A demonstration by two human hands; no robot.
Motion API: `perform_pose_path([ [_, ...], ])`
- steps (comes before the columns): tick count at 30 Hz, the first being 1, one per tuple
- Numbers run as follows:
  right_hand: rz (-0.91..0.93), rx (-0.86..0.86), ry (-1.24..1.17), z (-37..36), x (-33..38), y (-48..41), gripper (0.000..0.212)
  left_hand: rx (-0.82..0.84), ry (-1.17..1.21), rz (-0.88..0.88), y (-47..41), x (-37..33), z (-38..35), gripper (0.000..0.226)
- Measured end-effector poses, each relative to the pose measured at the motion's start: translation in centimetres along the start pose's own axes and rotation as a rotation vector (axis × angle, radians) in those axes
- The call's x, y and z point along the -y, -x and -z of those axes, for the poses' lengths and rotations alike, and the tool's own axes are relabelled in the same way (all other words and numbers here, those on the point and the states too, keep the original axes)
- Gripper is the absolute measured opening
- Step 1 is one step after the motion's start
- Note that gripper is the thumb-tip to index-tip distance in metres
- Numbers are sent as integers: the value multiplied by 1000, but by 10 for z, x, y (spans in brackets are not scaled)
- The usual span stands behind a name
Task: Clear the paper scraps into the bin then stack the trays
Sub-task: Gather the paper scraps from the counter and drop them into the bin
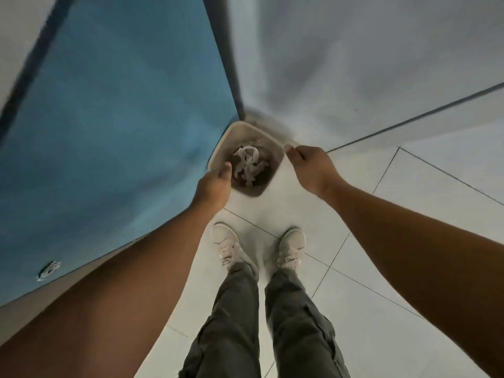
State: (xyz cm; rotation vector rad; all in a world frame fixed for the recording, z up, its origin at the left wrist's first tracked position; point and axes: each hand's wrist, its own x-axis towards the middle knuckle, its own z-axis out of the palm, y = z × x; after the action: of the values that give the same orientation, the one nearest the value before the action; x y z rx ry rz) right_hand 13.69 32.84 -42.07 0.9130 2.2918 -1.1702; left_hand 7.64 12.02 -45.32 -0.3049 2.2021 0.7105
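Note:
A small beige bin (259, 134) stands on the floor in the corner, seen from straight above. White paper scraps (247, 162) lie curled in its bottom. My left hand (214, 185) is at the bin's near-left rim with the thumb over the edge; its fingers are hidden under the hand. At the bin's right corner, my right hand (309, 166) has its fingers curled against the rim. No trays are in view.
A blue panel (109, 118) rises close on the left of the bin and a white wall (341, 64) stands behind it. White floor tiles (409, 214) spread to the right. My two shoes (229, 248) stand just in front of the bin.

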Motion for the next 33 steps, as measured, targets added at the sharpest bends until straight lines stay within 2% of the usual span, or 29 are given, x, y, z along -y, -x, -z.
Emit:
perform_pose_path([
  [2, -19, 30, -35, -14, -15, -21, 48, 36, 22, 66, -34, 7, -15, 46],
  [4, -50, 49, -105, -29, -31, -36, 37, 44, -28, 57, -57, 9, -26, 28],
  [6, -32, 42, -45, -41, -46, -45, 23, 9, -78, 16, -75, 9, -34, 32],
  [10, -44, 107, -32, -60, -70, -57, 30, -91, -165, -87, -111, 15, -47, 30],
  [13, -33, 150, 25, -69, -82, -64, 32, -81, -230, -147, -127, 12, -49, 30],
  [15, -9, 145, 46, -73, -86, -70, 35, -99, -289, -182, -134, 9, -47, 33],
  [18, 42, 82, 14, -73, -80, -72, 27, -114, -351, -195, -133, 7, -41, 29],
  [22, 39, 35, -43, -76, -61, -81, 17, -68, -160, -147, -127, 14, -36, 43],
  [27, 77, 36, -49, -99, -40, -101, 18, -41, -60, -203, -122, 24, -38, 32],
  [33, 70, 128, 49, -121, -45, -121, 37, -48, -69, -244, -121, 37, -44, 37],
])
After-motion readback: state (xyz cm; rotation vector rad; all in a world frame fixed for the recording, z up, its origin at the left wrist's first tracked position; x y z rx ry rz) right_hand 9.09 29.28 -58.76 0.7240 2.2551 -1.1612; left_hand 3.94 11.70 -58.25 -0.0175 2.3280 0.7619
